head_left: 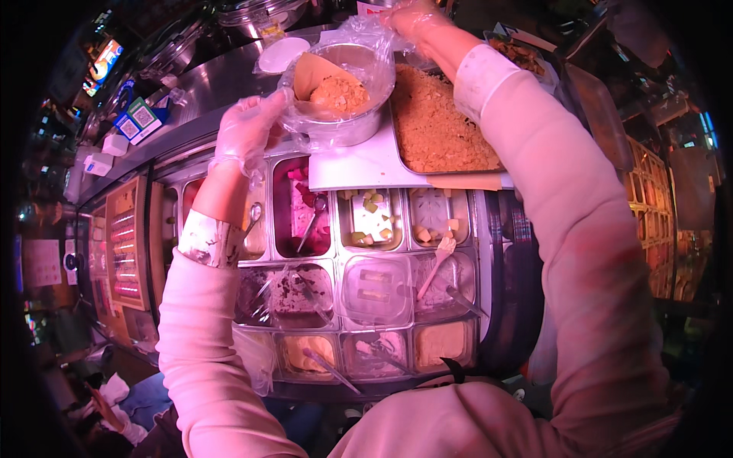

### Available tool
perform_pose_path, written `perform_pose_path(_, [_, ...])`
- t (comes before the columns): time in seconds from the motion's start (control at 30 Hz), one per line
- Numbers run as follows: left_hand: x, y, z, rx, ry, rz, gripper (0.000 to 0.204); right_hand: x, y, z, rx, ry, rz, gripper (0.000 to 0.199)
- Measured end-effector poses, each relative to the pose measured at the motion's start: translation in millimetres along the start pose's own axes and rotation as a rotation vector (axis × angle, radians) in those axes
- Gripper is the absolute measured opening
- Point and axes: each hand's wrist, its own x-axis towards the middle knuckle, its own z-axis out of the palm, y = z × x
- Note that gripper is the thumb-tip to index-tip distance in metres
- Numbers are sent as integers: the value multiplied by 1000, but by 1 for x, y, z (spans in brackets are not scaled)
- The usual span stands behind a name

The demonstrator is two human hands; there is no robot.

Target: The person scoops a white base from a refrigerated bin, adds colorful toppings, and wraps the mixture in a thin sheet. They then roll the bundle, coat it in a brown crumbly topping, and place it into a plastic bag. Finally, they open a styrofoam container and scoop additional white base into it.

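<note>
Inside a round metal bowl (347, 136) lies a crumb-coated lump of food (338, 95) with a piece of brown paper (314, 70) behind it. A clear plastic bag (365, 32) is draped around the bowl and over its rim. My left hand (250, 130), in a clear glove, is closed on the bag's edge at the bowl's left side. At the far right of the bowl my right hand (416, 21), also gloved, is closed on the bag's far edge; its fingertips are partly hidden by the plastic.
A tray of orange-brown crumbs (443, 126) sits right of the bowl on a white board (336, 172). Nearer me are metal pans of fruit pieces (370, 217), a lidded container (374, 290), a pink spatula (437, 263) and spoons (311, 225). A white disc (283, 55) lies behind.
</note>
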Motion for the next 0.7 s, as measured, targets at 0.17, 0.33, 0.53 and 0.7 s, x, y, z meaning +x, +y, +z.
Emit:
perform_pose_path(0.17, [-3,27,-23,432,48,238,33,-24,-19,14,141,-215,-47,40])
perform_pose_path(0.33, [-5,56,-19,200,-57,46,30,-33,-23,14,181,-314,-31,59])
perform_pose_path(0.53, [-16,52,-3,1,-82,-145,53,-29,-24,9,199,-430,-21,83])
perform_pose_path(0.7, [-33,43,1,60,-28,-176,44,-79,-50,62,-77,-225,-110,39])
